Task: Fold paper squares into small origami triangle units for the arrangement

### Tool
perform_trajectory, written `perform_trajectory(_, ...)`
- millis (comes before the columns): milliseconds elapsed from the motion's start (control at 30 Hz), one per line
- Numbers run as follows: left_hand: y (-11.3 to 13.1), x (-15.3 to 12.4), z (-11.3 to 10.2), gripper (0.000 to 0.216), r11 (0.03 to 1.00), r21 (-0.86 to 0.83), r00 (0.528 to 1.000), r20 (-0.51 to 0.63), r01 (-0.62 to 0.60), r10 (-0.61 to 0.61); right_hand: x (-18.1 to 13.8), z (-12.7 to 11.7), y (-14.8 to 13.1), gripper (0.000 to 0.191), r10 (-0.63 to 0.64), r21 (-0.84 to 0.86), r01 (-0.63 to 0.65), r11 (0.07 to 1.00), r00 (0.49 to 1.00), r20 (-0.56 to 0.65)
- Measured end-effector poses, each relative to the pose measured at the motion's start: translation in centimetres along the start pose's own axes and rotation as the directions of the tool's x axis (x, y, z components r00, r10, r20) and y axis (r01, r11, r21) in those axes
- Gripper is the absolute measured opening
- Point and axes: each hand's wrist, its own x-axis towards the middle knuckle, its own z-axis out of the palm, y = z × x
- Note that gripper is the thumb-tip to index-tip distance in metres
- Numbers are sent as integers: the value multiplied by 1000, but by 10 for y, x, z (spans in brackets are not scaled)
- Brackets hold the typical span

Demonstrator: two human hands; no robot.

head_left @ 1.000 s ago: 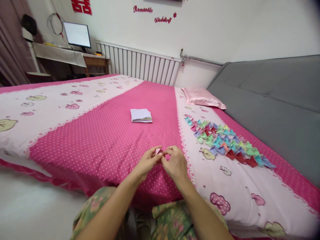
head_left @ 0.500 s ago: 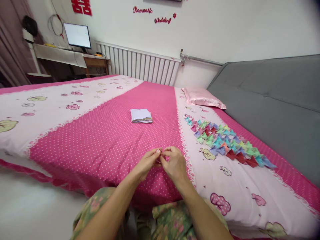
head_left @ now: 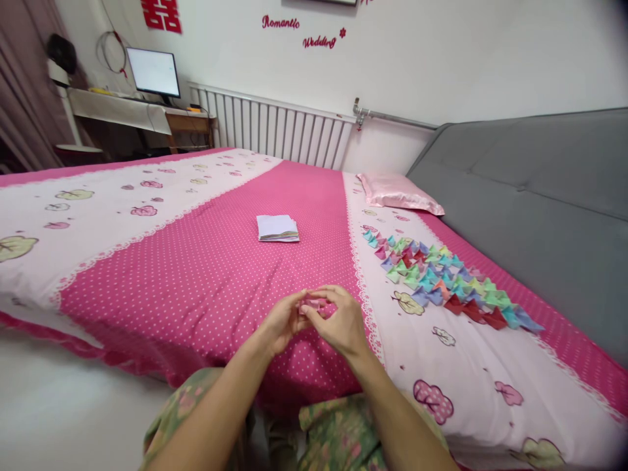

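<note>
Paper piece (head_left: 312, 305), pink, pinched by fingers (head_left: 293, 303) of left hand (head_left: 279, 322) and right hand (head_left: 342, 322); long axis left-right.

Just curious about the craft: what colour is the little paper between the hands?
Pink: the small paper, pinched by left hand and right hand, head view.

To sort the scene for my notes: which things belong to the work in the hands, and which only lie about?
In the work: left hand and right hand, both pinching the pink paper; likely also the paper stack and the folded paper shapes.
Lying about: pillow, monitor, radiator.
</note>
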Motion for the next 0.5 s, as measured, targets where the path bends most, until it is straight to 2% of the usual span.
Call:
perform_trajectory(100,5,0,-2,33,999,-51,999,37,3,-2,1,-6,-3,22,-27,87,26,996,1000,13)
perform_trajectory(200,9,-2,-3,41,998,-66,1000,13,-22,23,3,-9,-2,22,-68,160,64,985,997,25)
perform_trajectory(500,12,-5,-4,47,998,-50,999,-20,-43,43,3,-6,4,21,-83,143,60,988,983,162)
